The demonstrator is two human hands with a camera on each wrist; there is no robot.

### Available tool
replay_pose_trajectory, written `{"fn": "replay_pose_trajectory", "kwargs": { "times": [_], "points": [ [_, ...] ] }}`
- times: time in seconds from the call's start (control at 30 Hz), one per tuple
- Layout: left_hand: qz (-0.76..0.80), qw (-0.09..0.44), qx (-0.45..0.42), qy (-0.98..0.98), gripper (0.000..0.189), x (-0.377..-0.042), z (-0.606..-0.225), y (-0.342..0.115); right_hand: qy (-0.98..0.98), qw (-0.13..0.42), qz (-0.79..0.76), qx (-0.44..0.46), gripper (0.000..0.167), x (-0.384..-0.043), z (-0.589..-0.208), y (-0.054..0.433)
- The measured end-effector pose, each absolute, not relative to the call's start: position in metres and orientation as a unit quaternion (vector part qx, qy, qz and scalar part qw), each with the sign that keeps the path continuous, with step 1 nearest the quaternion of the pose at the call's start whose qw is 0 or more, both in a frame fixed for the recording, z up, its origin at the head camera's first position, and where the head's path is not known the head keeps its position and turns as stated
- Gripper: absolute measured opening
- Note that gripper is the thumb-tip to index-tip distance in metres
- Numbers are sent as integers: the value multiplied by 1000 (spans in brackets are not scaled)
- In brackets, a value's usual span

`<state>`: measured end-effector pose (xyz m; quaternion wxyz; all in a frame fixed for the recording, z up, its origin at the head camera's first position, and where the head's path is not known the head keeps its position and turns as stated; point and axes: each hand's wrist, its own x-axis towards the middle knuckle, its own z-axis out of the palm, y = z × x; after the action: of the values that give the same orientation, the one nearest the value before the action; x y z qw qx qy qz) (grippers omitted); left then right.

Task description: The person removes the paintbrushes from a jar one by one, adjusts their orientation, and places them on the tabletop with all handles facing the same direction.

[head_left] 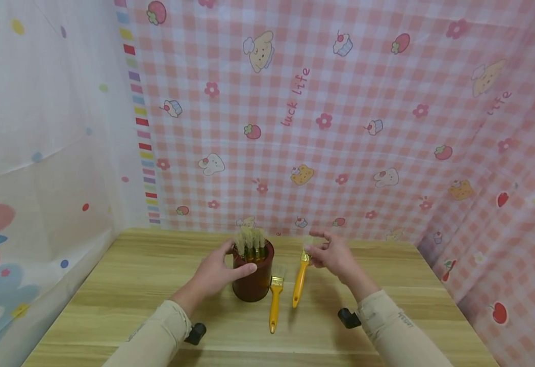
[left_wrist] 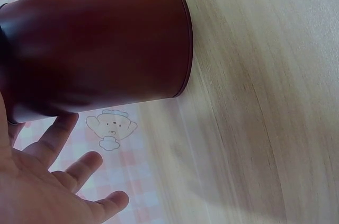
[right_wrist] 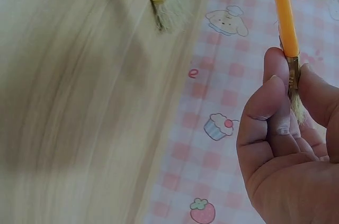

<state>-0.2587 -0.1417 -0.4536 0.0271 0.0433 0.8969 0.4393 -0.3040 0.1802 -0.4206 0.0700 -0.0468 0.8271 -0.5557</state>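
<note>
A dark brown cylindrical cup (head_left: 251,285) stands upright on the table, with several paintbrushes (head_left: 250,242) in it, bristles up. My left hand (head_left: 214,275) holds it near the rim, thumb across the front. In the left wrist view one fingertip touches the cup (left_wrist: 100,49) while the other visible fingers spread away from it. To the right, my right hand (head_left: 333,255) pinches a yellow-handled paintbrush (right_wrist: 286,20) at its metal ferrule, bristles toward the palm and handle pointing down in the head view. Between cup and right hand lies another yellow-handled paintbrush (head_left: 274,306).
The wooden table (head_left: 125,285) ends at a pink checked cloth (head_left: 322,153) hanging behind it. A white cloth (head_left: 56,127) with printed figures hangs on the left. Small black objects (head_left: 350,318) sit by both wrists.
</note>
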Motion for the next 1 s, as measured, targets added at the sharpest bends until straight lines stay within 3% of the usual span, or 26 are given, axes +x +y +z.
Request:
{"fn": "replay_pose_trajectory", "kwargs": {
  "times": [1.0],
  "points": [
    [439,30,38,897,117,-263,-460,-142,836,106,-536,-44,55,-295,-470,158]
  ]
}}
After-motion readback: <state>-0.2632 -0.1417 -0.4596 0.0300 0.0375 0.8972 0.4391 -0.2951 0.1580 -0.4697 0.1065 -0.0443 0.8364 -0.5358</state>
